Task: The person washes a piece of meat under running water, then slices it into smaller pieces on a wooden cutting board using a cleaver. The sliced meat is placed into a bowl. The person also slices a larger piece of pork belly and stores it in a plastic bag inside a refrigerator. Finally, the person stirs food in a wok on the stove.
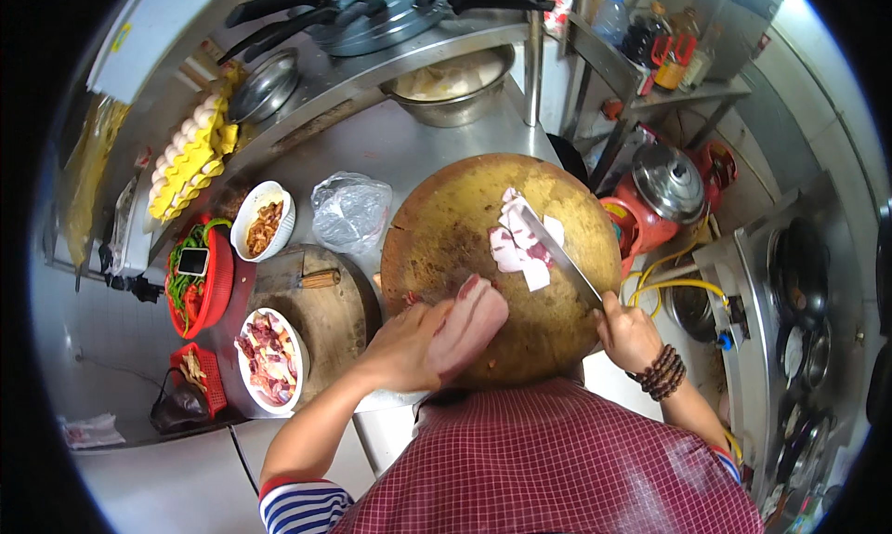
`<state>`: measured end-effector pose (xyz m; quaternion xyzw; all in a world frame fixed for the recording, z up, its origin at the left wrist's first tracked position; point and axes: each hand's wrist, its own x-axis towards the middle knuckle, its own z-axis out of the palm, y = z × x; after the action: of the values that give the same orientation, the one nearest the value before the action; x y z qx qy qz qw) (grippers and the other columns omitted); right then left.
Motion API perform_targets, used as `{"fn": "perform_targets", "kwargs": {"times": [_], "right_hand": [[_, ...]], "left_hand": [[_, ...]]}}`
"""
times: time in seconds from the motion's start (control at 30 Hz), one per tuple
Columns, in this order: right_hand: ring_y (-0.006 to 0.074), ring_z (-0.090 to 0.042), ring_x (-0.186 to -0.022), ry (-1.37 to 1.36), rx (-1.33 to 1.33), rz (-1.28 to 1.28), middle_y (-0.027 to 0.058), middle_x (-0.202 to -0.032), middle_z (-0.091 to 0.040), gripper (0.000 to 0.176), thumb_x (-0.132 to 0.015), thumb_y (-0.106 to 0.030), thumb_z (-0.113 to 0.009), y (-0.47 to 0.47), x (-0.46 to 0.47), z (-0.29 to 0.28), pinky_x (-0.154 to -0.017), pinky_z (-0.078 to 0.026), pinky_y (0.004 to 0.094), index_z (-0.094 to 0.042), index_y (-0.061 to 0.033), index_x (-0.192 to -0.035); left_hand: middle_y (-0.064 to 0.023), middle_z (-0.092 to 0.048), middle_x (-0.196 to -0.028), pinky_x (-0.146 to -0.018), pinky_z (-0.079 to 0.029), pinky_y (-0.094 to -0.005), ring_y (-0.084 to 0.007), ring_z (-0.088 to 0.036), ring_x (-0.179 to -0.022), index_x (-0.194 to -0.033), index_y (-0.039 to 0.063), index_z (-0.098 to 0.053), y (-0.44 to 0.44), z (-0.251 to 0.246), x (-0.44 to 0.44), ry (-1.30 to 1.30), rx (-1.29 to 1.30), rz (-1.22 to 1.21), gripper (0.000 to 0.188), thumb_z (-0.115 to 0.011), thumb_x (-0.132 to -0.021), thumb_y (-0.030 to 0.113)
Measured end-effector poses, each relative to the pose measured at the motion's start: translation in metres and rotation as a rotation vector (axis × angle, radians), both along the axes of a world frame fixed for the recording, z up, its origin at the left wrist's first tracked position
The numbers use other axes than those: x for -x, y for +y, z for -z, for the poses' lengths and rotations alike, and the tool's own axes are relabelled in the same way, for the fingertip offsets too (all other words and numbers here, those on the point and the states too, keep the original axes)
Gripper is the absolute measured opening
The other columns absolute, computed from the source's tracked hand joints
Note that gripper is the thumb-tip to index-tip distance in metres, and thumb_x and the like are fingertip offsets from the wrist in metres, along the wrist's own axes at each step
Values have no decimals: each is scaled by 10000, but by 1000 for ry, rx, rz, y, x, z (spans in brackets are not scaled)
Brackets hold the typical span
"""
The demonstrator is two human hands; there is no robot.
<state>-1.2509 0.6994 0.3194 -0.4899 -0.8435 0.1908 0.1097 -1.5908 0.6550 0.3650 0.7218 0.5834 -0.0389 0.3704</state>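
Observation:
My left hand (411,342) grips a slab of raw pork belly (470,325) at the near left part of a thick round wooden chopping block (446,213). The meat is tilted, and its cut end points away from me. In my right hand (627,332), with a beaded bracelet on the wrist, is the handle of a kitchen knife (561,255). Its blade lies over several pale slices of pork (516,245) on the right half of the block. The slab and the slices are apart.
Left of the block are a crumpled clear plastic bag (352,212), a smaller chopping block (320,325), a white bowl of chopped meat (303,367), a white bowl of browned pieces (286,238) and a red basket of peppers (224,283). A metal bowl (453,112) stands behind; a red gas cylinder (648,217) is at right.

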Motion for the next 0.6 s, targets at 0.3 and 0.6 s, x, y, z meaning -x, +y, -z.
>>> {"fn": "perform_targets", "kwargs": {"times": [0.3, 0.6], "right_hand": [[342, -645, -524, -63, -3, -343, 160, -604, -600, 129, -844, -39, -512, -13, 44, -48, -439, -514, 451, -478, 5, -960], [301, -662, -521, -169, 82, -393, 159, -574, -589, 79, -843, -28, -511, -13, 48, -64, -413, -524, 399, -484, 19, -901]], "left_hand": [[-155, -507, -1247, -1038, -387, -465, -390, -480, -1189, -1208, 74, -563, -22, 31, -35, -196, -499, -9, 529, -772, -738, 198], [-144, -528, -1158, -946, -418, -482, -377, -503, -1108, -1098, 81, -580, -15, 45, -40, -130, -581, 4, 423, -766, -725, 160]]}}
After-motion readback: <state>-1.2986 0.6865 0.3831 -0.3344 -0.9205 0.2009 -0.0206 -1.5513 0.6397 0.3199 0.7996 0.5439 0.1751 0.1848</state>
